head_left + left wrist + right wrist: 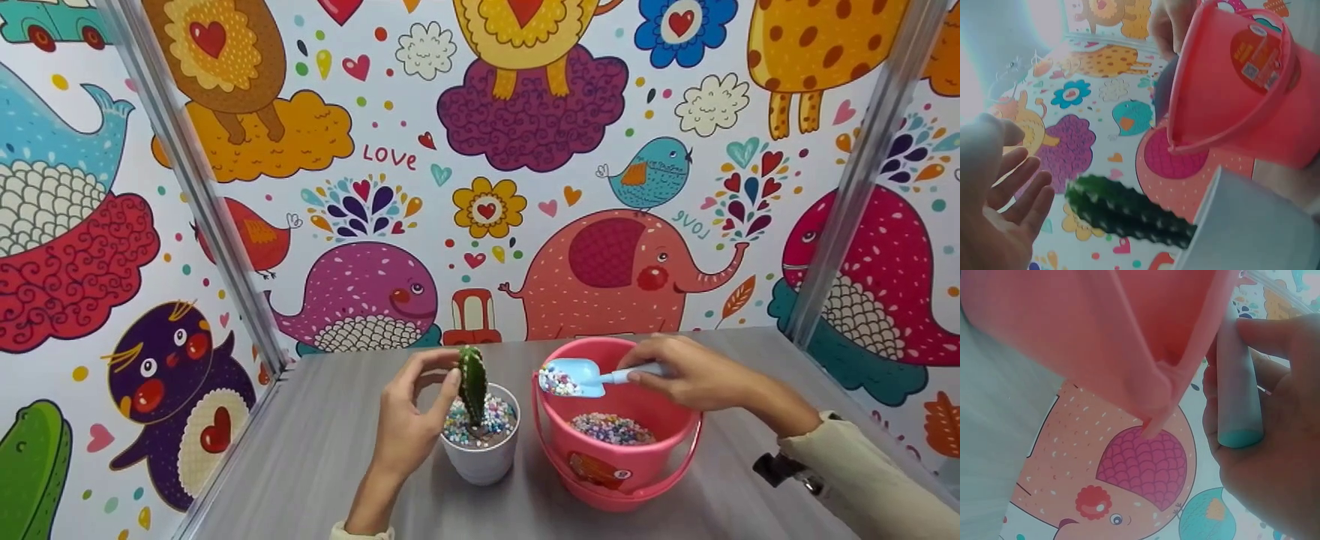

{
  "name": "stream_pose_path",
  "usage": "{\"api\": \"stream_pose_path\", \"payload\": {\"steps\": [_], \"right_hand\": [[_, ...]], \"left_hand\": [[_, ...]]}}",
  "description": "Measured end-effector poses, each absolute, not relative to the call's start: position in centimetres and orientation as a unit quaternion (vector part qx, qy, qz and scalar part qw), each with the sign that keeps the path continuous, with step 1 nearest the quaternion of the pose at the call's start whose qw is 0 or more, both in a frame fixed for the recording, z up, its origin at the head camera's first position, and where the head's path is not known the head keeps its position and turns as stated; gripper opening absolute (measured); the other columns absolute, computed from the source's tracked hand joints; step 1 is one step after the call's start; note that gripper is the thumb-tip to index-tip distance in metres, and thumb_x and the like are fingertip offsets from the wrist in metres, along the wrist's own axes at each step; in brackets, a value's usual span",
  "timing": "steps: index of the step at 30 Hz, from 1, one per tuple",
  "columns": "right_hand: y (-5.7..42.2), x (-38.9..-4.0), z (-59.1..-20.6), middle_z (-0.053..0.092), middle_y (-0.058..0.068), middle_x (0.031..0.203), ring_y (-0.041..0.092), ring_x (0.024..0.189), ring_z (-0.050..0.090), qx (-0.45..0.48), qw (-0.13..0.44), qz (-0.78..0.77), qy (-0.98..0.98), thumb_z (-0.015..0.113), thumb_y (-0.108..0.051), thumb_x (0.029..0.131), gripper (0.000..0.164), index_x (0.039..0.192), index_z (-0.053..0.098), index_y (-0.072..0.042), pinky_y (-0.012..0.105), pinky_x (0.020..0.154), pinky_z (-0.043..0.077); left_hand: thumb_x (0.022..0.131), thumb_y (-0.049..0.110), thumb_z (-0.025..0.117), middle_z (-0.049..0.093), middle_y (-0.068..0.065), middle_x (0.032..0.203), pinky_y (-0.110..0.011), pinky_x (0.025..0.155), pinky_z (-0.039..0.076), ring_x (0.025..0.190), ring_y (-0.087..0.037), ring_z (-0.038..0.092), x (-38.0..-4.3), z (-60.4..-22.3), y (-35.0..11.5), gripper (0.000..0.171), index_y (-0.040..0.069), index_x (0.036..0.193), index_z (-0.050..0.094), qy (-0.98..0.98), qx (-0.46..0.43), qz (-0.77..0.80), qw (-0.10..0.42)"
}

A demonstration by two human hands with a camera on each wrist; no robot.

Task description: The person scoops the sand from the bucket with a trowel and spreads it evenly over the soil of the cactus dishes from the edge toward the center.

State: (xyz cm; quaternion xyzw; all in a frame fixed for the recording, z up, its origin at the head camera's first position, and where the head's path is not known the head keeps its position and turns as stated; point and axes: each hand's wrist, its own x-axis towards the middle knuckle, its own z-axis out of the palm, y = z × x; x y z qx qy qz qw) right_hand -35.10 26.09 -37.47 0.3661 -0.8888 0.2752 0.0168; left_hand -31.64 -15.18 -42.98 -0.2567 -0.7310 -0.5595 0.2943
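Observation:
A green cactus stands in a white pot whose top is covered with multicoloured pebbles. My left hand is beside the cactus with its fingers loosely bent; in the left wrist view a gap shows between the fingers and the cactus. With my right hand I grip the handle of a light blue toy shovel. Small pebbles lie in its scoop, over the left rim of a pink bucket. In the right wrist view, fingers and thumb wrap the shovel handle.
More coloured pebbles cover the bucket's bottom. The bucket's handle hangs down at its front. Pot and bucket stand side by side on a grey wood-grain table, with cartoon-printed walls behind and at both sides.

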Motion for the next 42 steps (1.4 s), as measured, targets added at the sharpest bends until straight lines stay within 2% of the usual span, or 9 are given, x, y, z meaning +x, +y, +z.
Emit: {"api": "stream_pose_path", "payload": {"steps": [7,11,17,21,25,30,34,42], "right_hand": [[25.3,-35.3,-37.2,0.077,-0.005,0.113,0.011,0.100,0.064,0.370,0.025,0.260,-0.892,0.076,-0.028,0.102,0.020,0.121,0.079,-0.021,0.023,0.080,0.060],[24.7,-35.4,-37.1,0.077,-0.005,0.112,0.011,0.099,0.065,0.368,0.026,0.255,-0.894,0.077,-0.027,0.102,0.020,0.120,0.080,-0.020,0.023,0.079,0.060],[23.5,-35.5,-37.0,0.076,-0.007,0.112,0.012,0.102,0.063,0.369,0.035,0.235,-0.899,0.076,-0.030,0.102,0.019,0.120,0.080,-0.022,0.026,0.083,0.059],[22.7,-35.4,-36.9,0.075,-0.008,0.110,0.010,0.100,0.062,0.370,0.045,0.214,-0.903,0.076,-0.030,0.102,0.018,0.119,0.080,-0.023,0.028,0.082,0.057],[21.9,-35.2,-36.9,0.075,-0.010,0.108,0.009,0.098,0.061,0.359,0.047,0.201,-0.910,0.078,-0.028,0.101,0.018,0.117,0.080,-0.023,0.027,0.079,0.057],[20.9,-35.0,-36.6,0.074,-0.012,0.104,0.008,0.096,0.060,0.350,0.050,0.188,-0.916,0.079,-0.028,0.100,0.017,0.115,0.082,-0.024,0.027,0.079,0.057],[20.0,-35.1,-36.3,0.073,-0.013,0.102,0.008,0.095,0.058,0.341,0.051,0.177,-0.922,0.080,-0.027,0.099,0.017,0.115,0.083,-0.024,0.026,0.077,0.056],[18.3,-35.0,-35.4,0.078,-0.009,0.104,0.010,0.095,0.062,0.332,0.064,0.149,-0.929,0.081,-0.025,0.098,0.019,0.116,0.084,-0.021,0.027,0.077,0.055]], "left_hand": [[0.101,0.019,0.078,0.074,0.004,0.127,-0.031,0.099,0.063,0.115,-0.017,0.072,-32.6,-44.8,-16.9,0.033,0.014,0.133,0.070,-0.760,-0.194,-0.556,0.274],[0.101,0.027,0.079,0.071,0.001,0.134,-0.037,0.105,0.062,0.121,-0.023,0.070,-33.1,-45.8,-17.4,0.042,0.017,0.139,0.065,-0.790,-0.169,-0.544,0.227],[0.095,0.050,0.082,0.062,-0.007,0.149,-0.051,0.115,0.055,0.134,-0.030,0.064,-33.8,-47.4,-17.6,0.067,0.020,0.149,0.057,-0.839,-0.159,-0.500,0.144],[0.089,0.049,0.088,0.055,-0.011,0.156,-0.061,0.118,0.050,0.142,-0.037,0.057,-34.3,-48.5,-17.7,0.079,0.018,0.153,0.053,-0.851,-0.174,-0.484,0.101],[0.083,0.048,0.093,0.052,-0.014,0.160,-0.065,0.119,0.047,0.147,-0.040,0.053,-34.6,-49.4,-17.9,0.091,0.017,0.157,0.049,-0.856,-0.192,-0.475,0.068],[0.078,0.054,0.095,0.046,-0.013,0.167,-0.070,0.122,0.041,0.153,-0.041,0.046,-34.5,-49.9,-18.2,0.101,0.022,0.160,0.045,-0.869,-0.187,-0.457,0.027],[0.076,0.054,0.097,0.044,-0.015,0.169,-0.071,0.121,0.041,0.154,-0.043,0.044,-34.5,-50.0,-18.5,0.106,0.021,0.161,0.044,-0.869,-0.187,-0.457,0.013],[0.075,0.051,0.098,0.046,-0.015,0.166,-0.065,0.121,0.045,0.152,-0.042,0.047,-34.7,-50.0,-18.6,0.106,0.020,0.160,0.045,-0.865,-0.199,-0.459,0.026]]}}
